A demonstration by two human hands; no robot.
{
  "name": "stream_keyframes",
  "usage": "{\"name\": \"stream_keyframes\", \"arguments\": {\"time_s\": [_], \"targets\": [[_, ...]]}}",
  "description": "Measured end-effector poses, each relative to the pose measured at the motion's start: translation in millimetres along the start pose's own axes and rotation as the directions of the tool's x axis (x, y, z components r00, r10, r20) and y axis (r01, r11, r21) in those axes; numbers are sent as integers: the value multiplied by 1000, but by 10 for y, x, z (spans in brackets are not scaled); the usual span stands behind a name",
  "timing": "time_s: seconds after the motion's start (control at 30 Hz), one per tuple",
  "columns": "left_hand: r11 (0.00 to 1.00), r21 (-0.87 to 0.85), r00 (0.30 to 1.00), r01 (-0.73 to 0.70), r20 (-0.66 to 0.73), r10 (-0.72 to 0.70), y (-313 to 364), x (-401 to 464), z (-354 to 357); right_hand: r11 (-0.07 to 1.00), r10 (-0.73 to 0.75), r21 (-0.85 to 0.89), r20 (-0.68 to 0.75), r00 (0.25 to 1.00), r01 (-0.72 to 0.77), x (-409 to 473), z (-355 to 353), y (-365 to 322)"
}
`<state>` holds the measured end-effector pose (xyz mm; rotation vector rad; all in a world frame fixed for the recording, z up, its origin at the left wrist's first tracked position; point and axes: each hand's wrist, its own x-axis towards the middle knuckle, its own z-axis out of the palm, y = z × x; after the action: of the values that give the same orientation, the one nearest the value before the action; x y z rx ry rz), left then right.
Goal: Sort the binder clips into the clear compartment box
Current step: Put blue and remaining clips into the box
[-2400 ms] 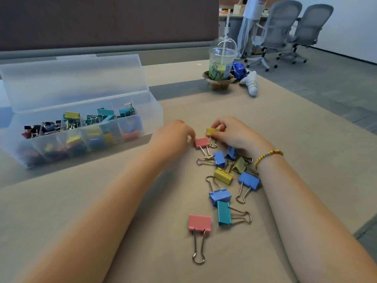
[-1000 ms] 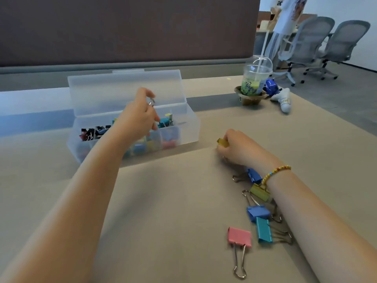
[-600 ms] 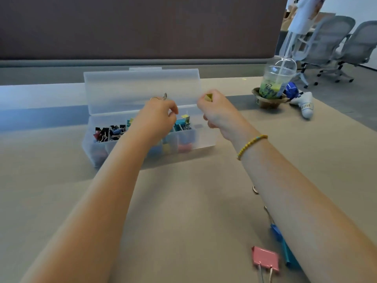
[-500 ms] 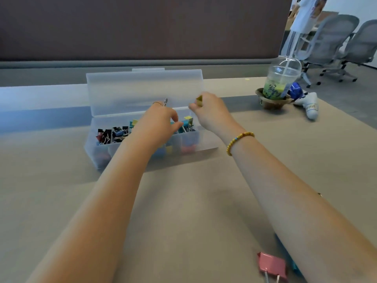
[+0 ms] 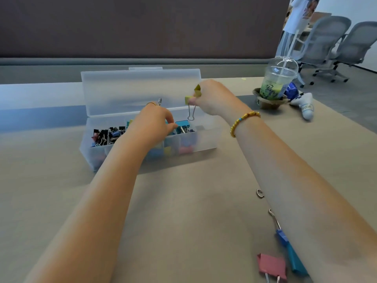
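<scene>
Open clear compartment box point(image 5: 195, 144) sits on the tan surface point(image 5: 183, 211) ahead of the person, long axis running left-right, lid standing up at the back; compartments already hold mixed clips, dark ones at the left end, teal, yellow and pink toward the right. Both forearms reach forward to it. Left hand point(image 5: 152, 124) is low over the middle compartments, fingers curled down into the box, wire loops of a clip point(image 5: 159, 101) sticking up behind the knuckles, so it looks to be gripping one, body of that clip hidden. Right hand point(image 5: 212, 98) is higher, above the right end of the box, pinching a yellow-green clip point(image 5: 188, 100) by its body with the wire handle dangling straight down toward the right-hand compartments; a second olive clip point(image 5: 197, 90) is tucked in the same fingers. Right hand is the nearer one to the right-end compartments, and the drop from there is straight down. Leftover clips lie near the person, well apart from the box under the right forearm: pink clip point(image 5: 272, 266), blue clips point(image 5: 291, 254), a couple of wire loops showing. Drink cup point(image 5: 277, 82) far right.
</scene>
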<state>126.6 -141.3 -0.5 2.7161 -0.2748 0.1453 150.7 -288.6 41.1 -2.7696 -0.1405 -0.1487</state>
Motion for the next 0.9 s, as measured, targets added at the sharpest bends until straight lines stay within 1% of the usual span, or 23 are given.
{"name": "stream_keyframes", "arguments": {"time_s": [0.1,0.13,0.17,0.27,0.33,0.47,0.57,0.6,0.63,0.7,0.77,0.83,0.9], "targets": [[996,-76,991,44,-122,-53,-3,0,-110,1000,-23,12,243,970,20,71,26,-47],[993,-104,985,52,-161,-68,-3,-1,-151,1000,-13,10,276,961,11,101,89,-59],[990,-131,979,53,-187,-77,4,-2,-180,1000,-8,14,274,962,4,119,149,-68],[979,-202,974,35,-211,-79,65,0,-172,996,10,86,185,983,-26,104,248,-57],[965,-261,980,31,-181,-81,108,-6,-112,983,38,173,159,987,-66,88,248,-11],[917,-395,983,57,-137,-120,142,18,-11,958,36,273,180,983,-85,41,186,50],[892,-445,987,78,-89,-130,143,33,-7,940,8,339,87,996,-38,24,201,-26],[881,-467,986,80,-93,-138,135,38,-10,942,-4,335,62,998,-18,28,228,-67],[868,-490,982,74,-114,-148,122,38,-19,949,-18,316,69,997,-4,32,266,-103],[872,-488,969,44,-191,-156,79,49,-28,958,-35,287,135,990,-6,34,354,-137],[878,-477,952,34,-251,-173,38,61,-35,959,-8,280,171,985,-41,15,423,-112],[873,-486,946,46,-258,-193,34,73,-41,968,24,242,164,986,-64,12,458,-58],[851,-522,950,60,-231,-208,67,75,-43,974,42,210,189,981,-82,22,445,-34]]}}
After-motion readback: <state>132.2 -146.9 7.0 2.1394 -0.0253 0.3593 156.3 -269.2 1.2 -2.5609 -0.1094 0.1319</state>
